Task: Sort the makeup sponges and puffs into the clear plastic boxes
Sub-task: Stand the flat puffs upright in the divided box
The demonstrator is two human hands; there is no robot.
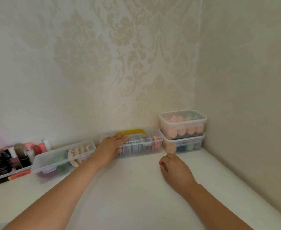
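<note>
Several clear plastic boxes line the wall on a white table [136, 188]. My left hand [110, 147] lies flat with straight fingers on the lid of the middle box with a yellow handle [150, 142], which holds round coloured puffs. My right hand [173, 169] rests on the table with loosely curled fingers, holding nothing, just in front of two stacked lidded boxes. The upper stacked box [182, 123] holds peach egg-shaped sponges; the lower stacked box [186, 144] holds peach, green and dark sponges. A shut flat box at the left [62, 159] holds beige and green puffs.
A tray of nail polish bottles and cosmetics [15, 159] stands at the far left by the wall. Patterned walls meet in a corner behind the stacked boxes. The table's right edge runs along the side wall.
</note>
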